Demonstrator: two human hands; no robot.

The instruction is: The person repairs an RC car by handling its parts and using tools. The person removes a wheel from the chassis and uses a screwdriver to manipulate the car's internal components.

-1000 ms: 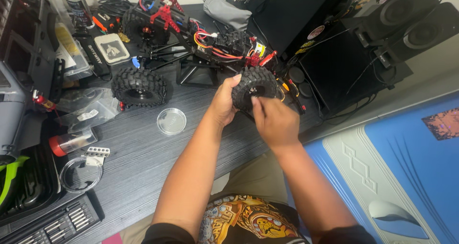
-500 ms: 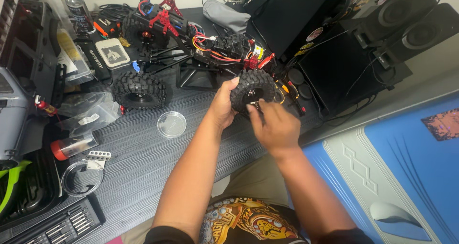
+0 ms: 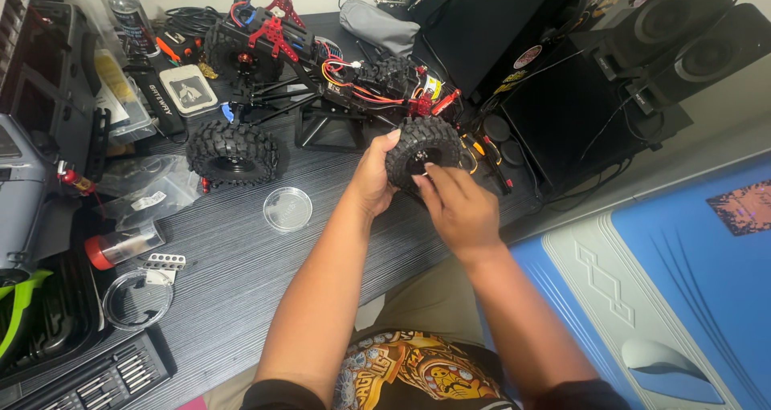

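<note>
Between both hands (image 3: 418, 193), knobby wheel (image 3: 423, 146)

Knobbly, probably rubber tyre (image 3: 423, 149); wood-grain desk (image 3: 241, 273).

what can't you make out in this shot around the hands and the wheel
- Head view: the hub of the knobby wheel is covered by the right hand's fingertips, so any small part pinched there is hidden.
- The left hand hides the wheel's left side, and its palm is turned away.
- The wheel blocks where it meets the model truck chassis.
- The round clear dish: any contents are too small to tell.
</note>
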